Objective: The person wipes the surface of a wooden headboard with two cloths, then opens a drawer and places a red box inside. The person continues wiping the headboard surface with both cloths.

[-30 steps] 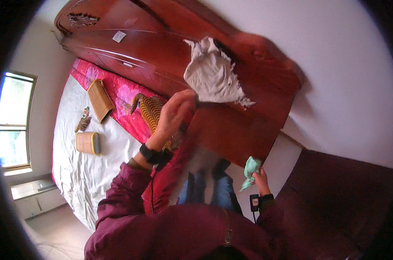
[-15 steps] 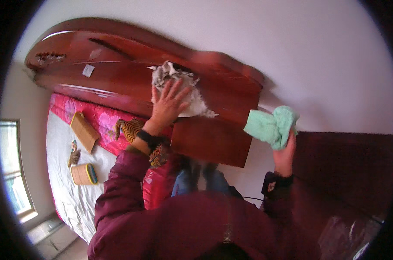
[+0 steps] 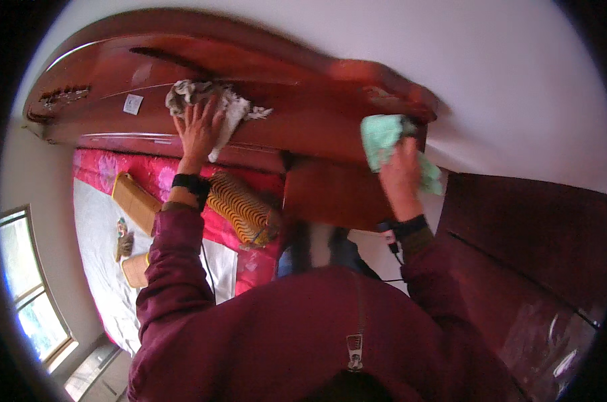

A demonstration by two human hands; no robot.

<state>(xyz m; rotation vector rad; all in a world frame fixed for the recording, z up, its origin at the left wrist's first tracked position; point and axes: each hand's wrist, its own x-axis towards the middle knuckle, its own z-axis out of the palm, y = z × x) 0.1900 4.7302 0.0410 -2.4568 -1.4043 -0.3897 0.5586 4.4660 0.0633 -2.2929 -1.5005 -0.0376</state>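
My left hand (image 3: 199,130) lies with its fingers spread on a crumpled white rag (image 3: 233,114), pressing it against the glossy reddish-brown wooden headboard (image 3: 303,100). Part of the rag bunches up above my fingertips, and a ragged end trails to the right. At the headboard's right end, my right hand (image 3: 402,175) is closed on a light green towel (image 3: 382,137). The towel is up against the wood, with a loose corner hanging beside my wrist; motion blurs these fingers a little.
A bed with a pink floral cover (image 3: 253,268) and white sheet (image 3: 92,221) is at left. On it are a striped pillow (image 3: 240,209), woven tan pillows (image 3: 137,203) and a small brush-like object (image 3: 124,241). A brown nightstand (image 3: 333,194) stands below the headboard; a dark red panel (image 3: 524,234) is at right.
My left hand has slid the white rag leftward along the headboard. The right hand has brought the green towel from in front of the white wall onto the headboard's right end.
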